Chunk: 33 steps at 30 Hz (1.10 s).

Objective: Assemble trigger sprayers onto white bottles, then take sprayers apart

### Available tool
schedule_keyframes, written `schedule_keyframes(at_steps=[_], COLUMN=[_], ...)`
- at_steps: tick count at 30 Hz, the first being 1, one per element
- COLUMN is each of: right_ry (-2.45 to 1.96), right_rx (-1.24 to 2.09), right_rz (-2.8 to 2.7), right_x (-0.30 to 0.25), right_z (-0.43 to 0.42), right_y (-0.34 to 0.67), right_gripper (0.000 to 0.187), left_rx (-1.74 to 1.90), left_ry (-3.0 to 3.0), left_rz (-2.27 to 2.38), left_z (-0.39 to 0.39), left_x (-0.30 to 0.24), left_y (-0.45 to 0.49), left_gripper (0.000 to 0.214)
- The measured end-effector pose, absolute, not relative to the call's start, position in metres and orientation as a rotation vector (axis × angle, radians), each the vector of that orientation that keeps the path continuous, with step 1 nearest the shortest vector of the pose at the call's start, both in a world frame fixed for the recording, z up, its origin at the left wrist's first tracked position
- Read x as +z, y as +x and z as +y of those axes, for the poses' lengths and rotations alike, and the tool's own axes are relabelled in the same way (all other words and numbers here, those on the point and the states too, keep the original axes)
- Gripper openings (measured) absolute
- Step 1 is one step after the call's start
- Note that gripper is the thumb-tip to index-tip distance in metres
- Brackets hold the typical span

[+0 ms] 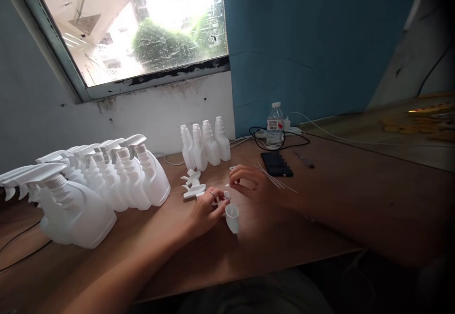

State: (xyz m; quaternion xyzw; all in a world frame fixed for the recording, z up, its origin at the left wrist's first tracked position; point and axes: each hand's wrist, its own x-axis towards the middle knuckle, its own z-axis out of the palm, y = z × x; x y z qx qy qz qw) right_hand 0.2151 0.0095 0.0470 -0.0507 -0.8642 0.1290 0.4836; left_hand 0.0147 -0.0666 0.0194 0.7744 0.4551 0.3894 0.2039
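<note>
White cup (232,224); white spray bottles (83,214); brown table (270,245); blue panel (302,44); black phone (273,165).

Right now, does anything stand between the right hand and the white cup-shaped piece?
Yes, in this view: the small white part at the left hand. Right of it, nothing visible stands between the right hand and the cup-shaped piece.

A small white part (227,195) is held by the left hand (206,211) beside a white cup (232,225), with the right hand (254,184) poised nearby. Spray bottles (110,183) are lined up at the surface's (263,240) left; four headless bottles (211,149) are stood far back, near a phone (273,163).
</note>
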Motion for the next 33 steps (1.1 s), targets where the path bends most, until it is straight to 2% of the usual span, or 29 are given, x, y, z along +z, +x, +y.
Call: schedule_keyframes(at_steps=[6, 9, 16, 20, 25, 33], right_ry=[0.149, 0.199, 0.189, 0.201, 0.218, 0.194], right_rx=[0.235, 0.221, 0.273, 0.247, 0.219, 0.271], right_rz=[-2.282, -2.316, -2.373, -2.387, -2.385, -2.411], right_x=[0.032, 0.025, 0.027, 0.028, 0.025, 0.023], right_z=[0.002, 0.008, 0.008, 0.007, 0.007, 0.012], right_y=[0.211, 0.208, 0.208, 0.208, 0.209, 0.211], right_gripper=[0.011, 0.015, 0.011, 0.007, 0.010, 0.010], left_rx=[1.070, 1.061, 1.202, 1.299, 1.359, 1.301], left_ry=[2.194, 2.224, 2.325, 2.502, 2.649, 2.878], left_rz=[1.283, 1.242, 1.198, 1.034, 0.913, 0.732], left_z=[-0.053, -0.051, -0.052, -0.053, -0.052, -0.049], left_x=[0.012, 0.011, 0.009, 0.011, 0.011, 0.011], left_y=[0.002, 0.002, 0.001, -0.007, -0.017, -0.018], left_gripper=[0.029, 0.027, 0.027, 0.020, 0.022, 0.024])
